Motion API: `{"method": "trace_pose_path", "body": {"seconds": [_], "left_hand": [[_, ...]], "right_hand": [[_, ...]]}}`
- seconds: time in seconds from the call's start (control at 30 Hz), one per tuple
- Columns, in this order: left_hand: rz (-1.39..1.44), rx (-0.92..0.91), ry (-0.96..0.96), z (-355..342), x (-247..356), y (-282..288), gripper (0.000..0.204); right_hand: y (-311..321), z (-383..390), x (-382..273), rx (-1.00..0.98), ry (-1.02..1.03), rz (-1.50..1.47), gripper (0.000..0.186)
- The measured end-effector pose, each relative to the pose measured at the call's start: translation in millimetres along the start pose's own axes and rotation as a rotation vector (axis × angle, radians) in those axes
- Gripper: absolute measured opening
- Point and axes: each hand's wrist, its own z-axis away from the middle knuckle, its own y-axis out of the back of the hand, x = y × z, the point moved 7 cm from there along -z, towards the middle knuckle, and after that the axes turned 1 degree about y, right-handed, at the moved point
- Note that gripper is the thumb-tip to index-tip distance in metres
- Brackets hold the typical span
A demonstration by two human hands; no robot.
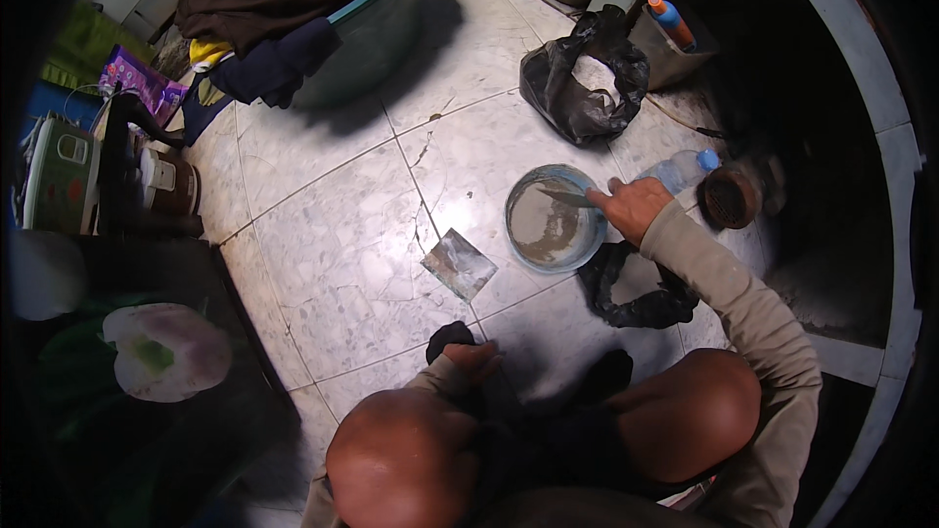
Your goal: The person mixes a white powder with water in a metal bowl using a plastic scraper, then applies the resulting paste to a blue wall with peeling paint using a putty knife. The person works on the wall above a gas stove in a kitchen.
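Note:
My right hand [633, 205] is closed on a narrow pointed metal blade [570, 198], its handle hidden in my grip; I cannot tell whether it is a trowel or a knife. The blade reaches over a round bucket [512, 232] holding grey, cement-like powder or paste [548, 220], partly wet and darker. Low beside my left knee, my left hand [473, 360] hangs in front of my dark-covered foot, fingers loosely stretched and nothing seen in them. Just beyond it a flat grey square plate [459, 265] lies on the tiles.
A black bag of white powder [594, 78] stands beyond the bucket; another black bag with grey powder [638, 284] lies nearer. To the right are a plastic bottle [680, 171] and a rusty can [730, 197]. A teal tub [377, 39] of clothes stands far left.

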Motion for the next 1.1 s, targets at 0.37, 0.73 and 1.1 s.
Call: {"method": "trace_pose_path", "body": {"seconds": [0.37, 0.73, 1.1], "left_hand": [[0.043, 0.003, -0.03, -1, -9, -9, 0.018], [-0.029, -0.052, 0.001, -3, -6, -10, 0.019], [0.009, -0.037, -0.004, -5, -3, -7, 0.021]], "right_hand": [[-15, -19, -37, 0.198, 0.439, 0.369, 0.033], [-44, -51, -43, 0.222, 0.426, 0.332, 0.026], [-23, -14, -3, -0.025, 0.14, 0.125, 0.032]]}}
